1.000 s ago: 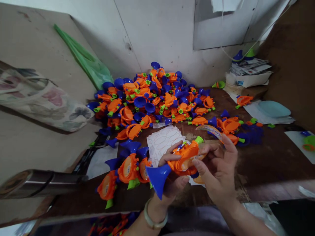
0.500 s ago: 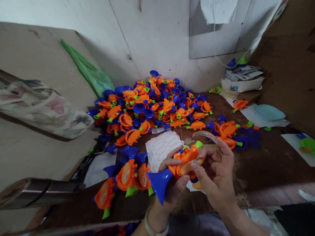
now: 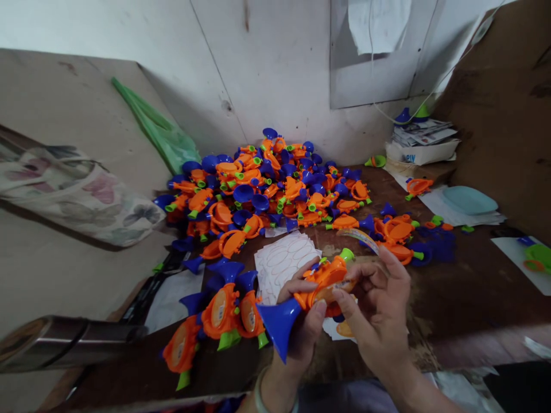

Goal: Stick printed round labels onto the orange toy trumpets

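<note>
Head view: hands [image 3: 301, 338] [image 3: 374, 310] hold an orange toy horn [image 3: 325, 281]; white carton [image 3: 419, 152] reads "PIN".

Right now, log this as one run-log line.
left hand: holds orange plastic toy trumpet, blue flared bell | right hand: fingers on its body | nearby: white oval-printed sheet

Left hand [image 3: 301, 338]: bare; pale smooth bangle [image 3: 259, 396] around the wrist behind it; right hand [image 3: 376, 310]: bare; muted purple-grey fabric garment [image 3: 344, 398] right of the left hand's wrist.
</note>
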A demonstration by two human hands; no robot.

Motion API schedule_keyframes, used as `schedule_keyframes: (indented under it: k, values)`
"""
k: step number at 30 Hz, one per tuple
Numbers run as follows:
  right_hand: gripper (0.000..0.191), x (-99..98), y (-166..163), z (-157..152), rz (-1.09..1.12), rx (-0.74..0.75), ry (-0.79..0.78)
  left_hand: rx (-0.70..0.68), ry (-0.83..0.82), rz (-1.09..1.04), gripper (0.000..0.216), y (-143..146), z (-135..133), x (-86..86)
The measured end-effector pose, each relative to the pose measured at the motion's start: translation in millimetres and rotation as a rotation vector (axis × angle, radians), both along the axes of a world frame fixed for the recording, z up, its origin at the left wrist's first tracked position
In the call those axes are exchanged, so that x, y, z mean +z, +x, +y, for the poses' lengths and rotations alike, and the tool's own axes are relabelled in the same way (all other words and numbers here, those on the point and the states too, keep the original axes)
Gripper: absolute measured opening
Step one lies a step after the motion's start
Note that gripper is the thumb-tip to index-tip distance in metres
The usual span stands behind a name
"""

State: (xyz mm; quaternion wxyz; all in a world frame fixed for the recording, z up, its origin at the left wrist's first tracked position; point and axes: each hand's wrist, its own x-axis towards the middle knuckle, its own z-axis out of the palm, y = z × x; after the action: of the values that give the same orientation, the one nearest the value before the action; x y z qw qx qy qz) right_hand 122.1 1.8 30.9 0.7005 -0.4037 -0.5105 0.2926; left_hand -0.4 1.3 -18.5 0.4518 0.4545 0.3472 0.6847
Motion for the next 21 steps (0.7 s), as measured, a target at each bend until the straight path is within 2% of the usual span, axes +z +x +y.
schedule_keyframes:
  k: [4,8,10,14,21]
  values:
    - [0.062,2.2,5.3,6.9,-0.132,-0.119,0.121,0.004,0.058,-0.016,0.014,4.3,0.8,9.1]
    - [0.042,4.1,11.5,10.7,-0.265,-0.143,0.095,0.023,0.121,0.008,0.012,5.9,0.3,16.8]
    - [0.045,4.0,12.0,10.5,-0.265,-0.154,0.1,0.021,0.132,0.016,0.012,5.7,-0.9,18.4]
    - [0.054,3.0,8.5,8.4,-0.269,-0.175,0.103,0.037,0.119,0.056,0.011,5.0,-3.3,18.5]
    - [0.034,-2.2,8.7,13.9,-0.466,-0.288,0.179,0.091,0.113,0.057,0.013,5.0,-1.1,11.2]
